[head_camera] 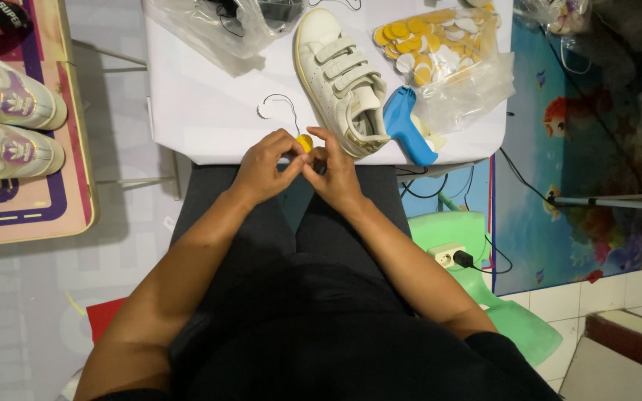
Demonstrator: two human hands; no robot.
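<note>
- Left hand (264, 165) and right hand (334, 172) are pressed together at the table edge, fingertips pinching a small yellow round tag (305, 142); it seems a tag is being readied.
- A steady pinch seems needed next.
- White strap shoe (339, 78) lies at one o'clock, blue tagging gun (406, 122) at two o'clock.
- Thin looped string (280, 105) lies at eleven o'clock.

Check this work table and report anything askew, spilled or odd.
Nothing is damaged or spilled. The blue tagging gun hangs partly over the table edge, nose past it. The white strap sneaker lies close to that edge. Both hands, left hand and right hand, pinch a small yellow disc.
</note>
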